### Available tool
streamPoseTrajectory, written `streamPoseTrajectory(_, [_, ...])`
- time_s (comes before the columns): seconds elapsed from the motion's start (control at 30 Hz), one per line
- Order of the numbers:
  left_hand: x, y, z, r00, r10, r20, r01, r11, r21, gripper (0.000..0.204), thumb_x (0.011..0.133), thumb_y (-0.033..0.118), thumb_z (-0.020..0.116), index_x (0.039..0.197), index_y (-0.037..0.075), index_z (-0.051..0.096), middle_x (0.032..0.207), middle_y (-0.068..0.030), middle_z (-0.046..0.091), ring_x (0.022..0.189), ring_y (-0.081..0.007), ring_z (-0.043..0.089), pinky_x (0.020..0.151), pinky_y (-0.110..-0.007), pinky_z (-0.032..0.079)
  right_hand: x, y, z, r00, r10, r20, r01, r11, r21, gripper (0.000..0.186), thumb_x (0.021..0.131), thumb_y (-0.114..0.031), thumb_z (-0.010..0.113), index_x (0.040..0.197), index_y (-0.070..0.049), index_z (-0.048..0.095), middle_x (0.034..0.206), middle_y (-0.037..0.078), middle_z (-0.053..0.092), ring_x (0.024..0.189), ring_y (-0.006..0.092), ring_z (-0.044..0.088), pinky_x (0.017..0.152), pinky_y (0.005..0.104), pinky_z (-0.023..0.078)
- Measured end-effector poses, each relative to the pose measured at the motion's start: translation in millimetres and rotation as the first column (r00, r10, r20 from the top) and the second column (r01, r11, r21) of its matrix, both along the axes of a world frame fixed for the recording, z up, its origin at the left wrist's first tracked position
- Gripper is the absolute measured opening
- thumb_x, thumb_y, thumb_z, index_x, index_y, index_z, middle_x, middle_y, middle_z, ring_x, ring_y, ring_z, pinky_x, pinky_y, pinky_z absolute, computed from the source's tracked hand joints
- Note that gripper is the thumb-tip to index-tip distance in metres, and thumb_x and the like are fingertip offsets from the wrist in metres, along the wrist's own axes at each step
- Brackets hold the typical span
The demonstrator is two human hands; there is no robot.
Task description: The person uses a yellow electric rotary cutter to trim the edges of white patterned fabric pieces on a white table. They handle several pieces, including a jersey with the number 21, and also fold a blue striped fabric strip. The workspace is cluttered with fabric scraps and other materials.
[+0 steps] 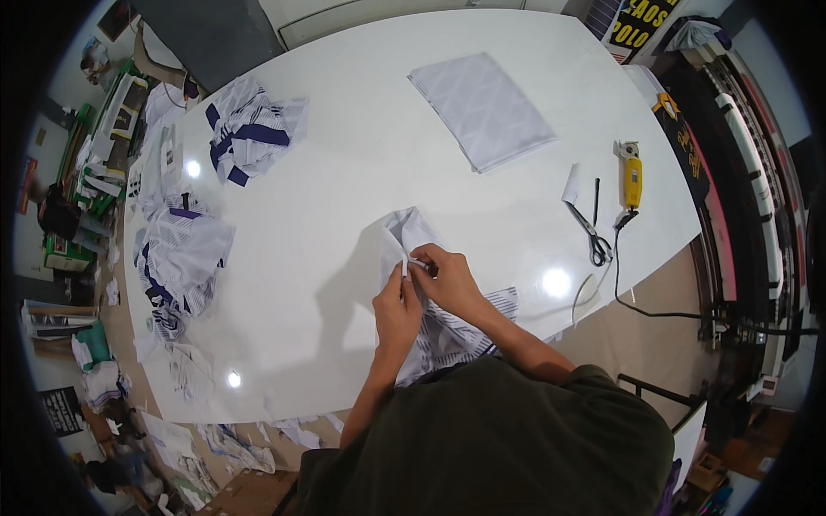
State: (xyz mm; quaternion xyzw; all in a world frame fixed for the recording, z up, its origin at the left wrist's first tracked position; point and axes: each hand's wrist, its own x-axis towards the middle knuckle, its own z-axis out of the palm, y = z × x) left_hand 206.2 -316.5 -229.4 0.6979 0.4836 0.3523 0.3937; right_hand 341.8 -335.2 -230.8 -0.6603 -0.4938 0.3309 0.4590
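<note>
Close in front of me is a piece of white fabric point(415, 230) with dark stripes on its lower part, lying partly on the table edge and partly raised. My left hand point(397, 303) pinches a fold of it from the near side. Just to the right, my right hand point(440, 273) grips the same fabric with bent fingers, its fingertips almost meeting those of the left. The exact edge between the fingertips is too small to make out. The striped part point(456, 331) of the fabric spreads under my right forearm toward my body.
A folded pale fabric stack point(483, 110) lies at the far side of the white table point(344, 112). On the right are scissors point(594, 239) and a yellow corded electric cutter point(631, 176). White and navy fabric heaps point(249, 133) occupy the left. Fabric rolls point(748, 172) stand beyond the right edge.
</note>
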Motion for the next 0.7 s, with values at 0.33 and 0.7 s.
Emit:
streamPoseTrajectory(0.33, [-10,-6,-13,0.996,-0.019,-0.082,0.02,1.0,0.015,0.037,0.088,-0.002,0.064,0.124,-0.013,0.062,0.095,-0.031,0.071,0.084,-0.0408,0.074,0.072,-0.041,0.058,6,6,15,0.955,0.153,0.254,-0.153,0.988,-0.023,0.026,0.094,-0.006,0.06,0.12,-0.002,0.063,0.081,0.019,0.073,0.071,0.0369,0.07,0.069,0.0459,0.053])
streamPoseTrajectory(0.7, [-19,-21,20,0.979,-0.134,-0.156,0.155,0.979,0.131,0.028,0.099,0.003,0.06,0.12,-0.014,0.064,0.102,-0.0328,0.071,0.087,-0.0402,0.075,0.073,-0.04,0.06,106,162,-161,0.305,0.716,0.628,-0.502,0.681,-0.533,0.059,0.078,-0.025,0.075,0.136,-0.027,0.065,0.154,0.004,0.046,0.145,0.0392,0.036,0.113,0.075,0.029])
